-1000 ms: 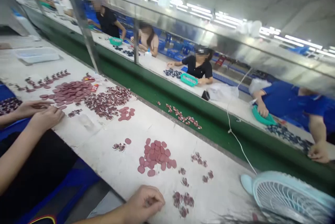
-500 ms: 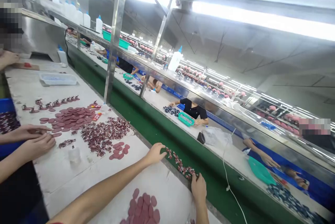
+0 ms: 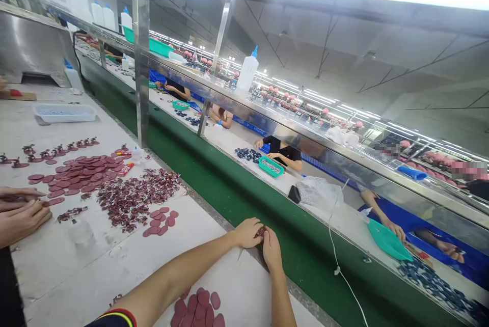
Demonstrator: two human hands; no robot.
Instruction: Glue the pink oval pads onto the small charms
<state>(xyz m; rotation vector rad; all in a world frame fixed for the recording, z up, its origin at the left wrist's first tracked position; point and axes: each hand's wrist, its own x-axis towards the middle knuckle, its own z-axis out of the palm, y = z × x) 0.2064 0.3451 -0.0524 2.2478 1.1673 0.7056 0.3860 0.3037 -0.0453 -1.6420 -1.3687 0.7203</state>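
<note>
My left hand (image 3: pixel 249 233) and my right hand (image 3: pixel 272 249) meet at the table's far edge, fingers curled toward each other. Between them a bunch of small dark red and white figure-like pieces (image 3: pixel 261 232) is enclosed, mostly hidden by the fingers. In front of my hands lies a heap of flat maroon oval discs (image 3: pixel 199 309), cut off by the bottom of the view. Left of my left forearm is a small group of the same discs (image 3: pixel 160 221), beside a large pile of loose small pieces (image 3: pixel 133 197).
At far left a co-worker's hands (image 3: pixel 23 215) rest near a clear bottle (image 3: pixel 81 233) and a larger disc pile (image 3: pixel 82 171). A green belt channel (image 3: pixel 183 164) runs past the table. Beyond stand a metal post (image 3: pixel 140 62), a white cable (image 3: pixel 331 235) and co-workers at another bench.
My hands have come together, the right one moving left and the left one slightly right. The strung-out row of small pieces between them is now gathered into a bunch. The view has shifted.
</note>
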